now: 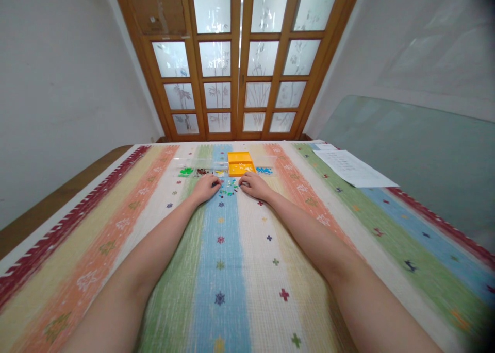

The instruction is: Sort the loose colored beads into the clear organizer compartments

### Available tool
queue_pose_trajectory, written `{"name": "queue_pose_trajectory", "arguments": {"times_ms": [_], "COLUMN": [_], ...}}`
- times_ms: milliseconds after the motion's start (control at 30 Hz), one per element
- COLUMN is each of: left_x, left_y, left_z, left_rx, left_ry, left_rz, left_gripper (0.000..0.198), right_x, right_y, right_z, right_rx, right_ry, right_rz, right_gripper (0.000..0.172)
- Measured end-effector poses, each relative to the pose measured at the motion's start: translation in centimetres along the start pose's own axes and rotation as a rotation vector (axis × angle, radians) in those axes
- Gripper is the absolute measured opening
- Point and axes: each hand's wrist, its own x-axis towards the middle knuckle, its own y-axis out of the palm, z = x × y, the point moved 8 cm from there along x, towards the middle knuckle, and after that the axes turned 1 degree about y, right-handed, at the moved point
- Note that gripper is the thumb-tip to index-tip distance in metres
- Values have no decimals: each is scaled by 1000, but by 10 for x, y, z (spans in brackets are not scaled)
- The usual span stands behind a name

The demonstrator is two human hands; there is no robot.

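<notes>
Small loose pieces (229, 190) in blue, green and other colours lie scattered on the tablecloth's blue stripe, between my two hands. My left hand (206, 188) rests at the left edge of this scatter, fingers curled together; what they hold, if anything, is too small to make out. Across from it, my right hand (254, 185) has its thumb and fingers pinched at the right edge, their contents likewise unclear. Just beyond stand an open orange box (240, 157) with white pieces in it, and clear containers with green pieces (186, 171), dark brown pieces (201, 171), yellow pieces (220, 172) and blue pieces (264, 170).
A striped tablecloth (220, 255) covers the table. Printed paper sheets (353, 167) lie at the far right edge. Behind the table is a wooden door with glass panes (240, 59); a pale green board (417, 152) stands on the right.
</notes>
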Motion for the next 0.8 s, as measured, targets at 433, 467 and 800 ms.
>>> {"name": "queue_pose_trajectory", "arguments": {"times_ms": [433, 467, 800], "left_x": [4, 5, 5], "left_y": [2, 3, 2], "left_z": [8, 9, 26], "left_rx": [-69, -81, -311], "left_ry": [-39, -54, -176], "left_rz": [-26, -24, -46], "left_gripper": [15, 16, 19], "right_x": [-6, -6, -37], "right_y": [2, 0, -49], "right_z": [4, 1, -79], "right_rx": [-198, -188, 199], "right_ry": [62, 79, 531], "right_rz": [-61, -86, -519], "right_gripper": [18, 17, 19]}}
